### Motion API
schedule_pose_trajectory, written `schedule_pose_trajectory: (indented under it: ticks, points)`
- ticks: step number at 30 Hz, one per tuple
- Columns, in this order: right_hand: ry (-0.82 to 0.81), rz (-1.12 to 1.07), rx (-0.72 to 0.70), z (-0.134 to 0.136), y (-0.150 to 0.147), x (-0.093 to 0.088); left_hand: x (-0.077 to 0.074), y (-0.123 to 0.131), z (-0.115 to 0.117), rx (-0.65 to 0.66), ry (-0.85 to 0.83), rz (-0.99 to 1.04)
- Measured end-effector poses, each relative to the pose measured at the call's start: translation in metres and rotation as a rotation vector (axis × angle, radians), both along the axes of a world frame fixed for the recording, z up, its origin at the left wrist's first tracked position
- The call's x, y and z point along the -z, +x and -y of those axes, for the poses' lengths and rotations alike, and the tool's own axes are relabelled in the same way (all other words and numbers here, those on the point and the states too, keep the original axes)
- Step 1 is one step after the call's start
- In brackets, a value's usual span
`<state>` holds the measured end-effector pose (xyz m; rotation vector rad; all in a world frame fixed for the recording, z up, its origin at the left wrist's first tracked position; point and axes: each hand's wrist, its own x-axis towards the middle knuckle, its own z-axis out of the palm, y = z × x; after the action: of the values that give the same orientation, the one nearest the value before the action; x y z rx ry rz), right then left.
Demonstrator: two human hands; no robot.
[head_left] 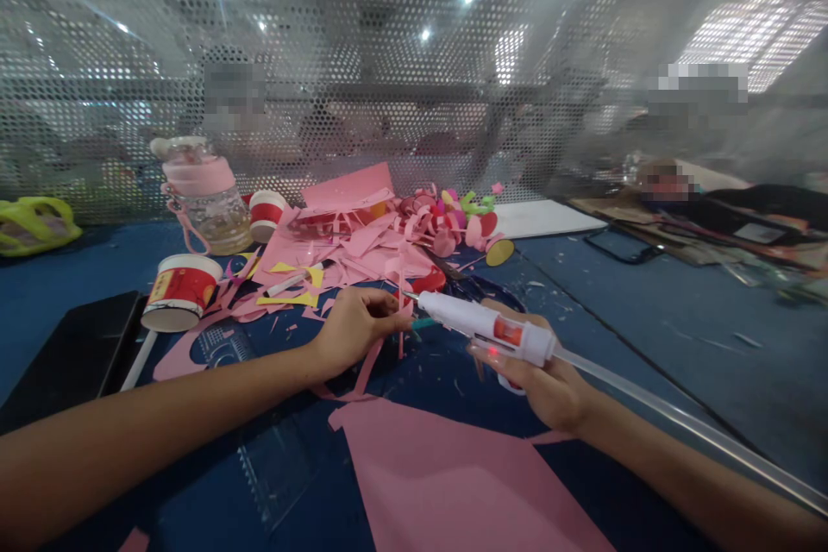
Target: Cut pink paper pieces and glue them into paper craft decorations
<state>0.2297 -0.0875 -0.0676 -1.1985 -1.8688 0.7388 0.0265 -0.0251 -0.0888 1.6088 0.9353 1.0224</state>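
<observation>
My right hand [540, 379] grips a white hot glue gun [485, 325] with an orange window and a clear glue stick [679, 423] trailing back along my forearm. Its nozzle points left at a thin pink paper strip [401, 323] that my left hand [355, 328] pinches at its fingertips. The strip hangs down over the blue table [647, 310]. A small teal piece shows just under the nozzle, between both hands. A large pink paper sheet [446, 474] lies flat right below my hands.
A heap of pink and yellow paper scraps [349, 241] and paper flowers [453, 220] lies behind. Two red paper cups [178, 289], a pink-lidded bottle [203, 194], a black tablet [71, 354] and a clear ruler [278, 466] sit left. A perforated metal screen [388, 60] closes the back.
</observation>
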Motion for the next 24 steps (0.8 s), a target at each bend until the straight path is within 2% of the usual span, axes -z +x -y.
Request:
schedule_pose_trajectory:
  ticks: [10,24]
  points:
    - [0.021,-0.02,0.039,0.0029,-0.0023,-0.0014,0.0004,0.0003,-0.0001,-0.006,-0.022,0.009]
    - [0.082,-0.013,-0.078,-0.0019,0.0011,-0.0025,0.0003,0.0009,0.0003,-0.001,-0.002,0.002]
